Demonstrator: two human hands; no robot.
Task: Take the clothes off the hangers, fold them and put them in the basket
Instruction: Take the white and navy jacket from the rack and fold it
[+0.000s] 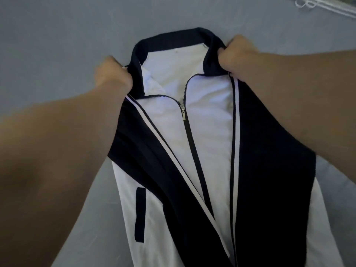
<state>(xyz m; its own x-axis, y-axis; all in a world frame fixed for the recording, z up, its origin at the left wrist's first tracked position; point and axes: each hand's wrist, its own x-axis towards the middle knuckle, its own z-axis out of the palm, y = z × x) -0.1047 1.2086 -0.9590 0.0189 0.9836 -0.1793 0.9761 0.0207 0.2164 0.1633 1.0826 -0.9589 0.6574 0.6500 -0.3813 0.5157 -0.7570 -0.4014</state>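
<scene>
In the middle of the frame a jacket (208, 116) lies on a grey sheet (57, 35). It is white with dark blue parts. Its collar (173, 38) points to the top of the frame and its body runs down to the bottom edge.

The left hand (112, 74) is at the left of the collar. Its fingers are curled tight into a fist, and they grip the dark cloth at the jacket's shoulder. The left arm (57, 151) comes in from the lower left, big and close, and reaches up across the frame.

The right hand (238, 54) is at the right of the collar, a bit higher up. Its fingers are curled tight too, and they hold the dark cloth just beside the collar. The right arm (298, 89) comes in from the right edge.

Both dark sleeves are folded in over the white front, one on each side, with a thin white stripe along each. Between them the zip (182, 110) is pulled part of the way up. A dark pocket slit (140, 214) shows at the lower left.

In the upper right corner lie some white hangers (312, 4), well apart from the jacket.
</scene>
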